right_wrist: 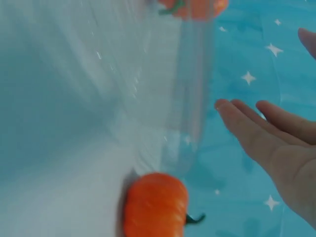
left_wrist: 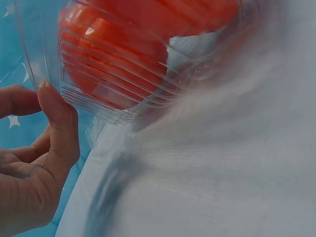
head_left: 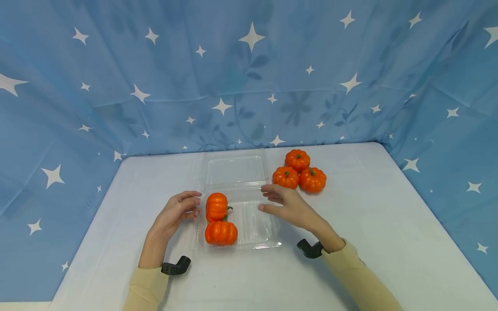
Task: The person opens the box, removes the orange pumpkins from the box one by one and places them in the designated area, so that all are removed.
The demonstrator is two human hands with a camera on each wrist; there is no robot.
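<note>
The clear box [head_left: 254,218] lies on the worktop [head_left: 362,203] with its lid [head_left: 236,170] folded back behind it, leaving the top uncovered, and two orange pumpkins [head_left: 221,233] lie sideways along its left part, probably for a snug fit. The left hand [head_left: 177,211] bends its fingers at the box's left side, perhaps steadying it, though I cannot tell whether they pinch; the right hand [head_left: 289,206], fingers and thumb apart, grips nothing near three more pumpkins [head_left: 312,180], apparently grouped within easy reach.
</note>
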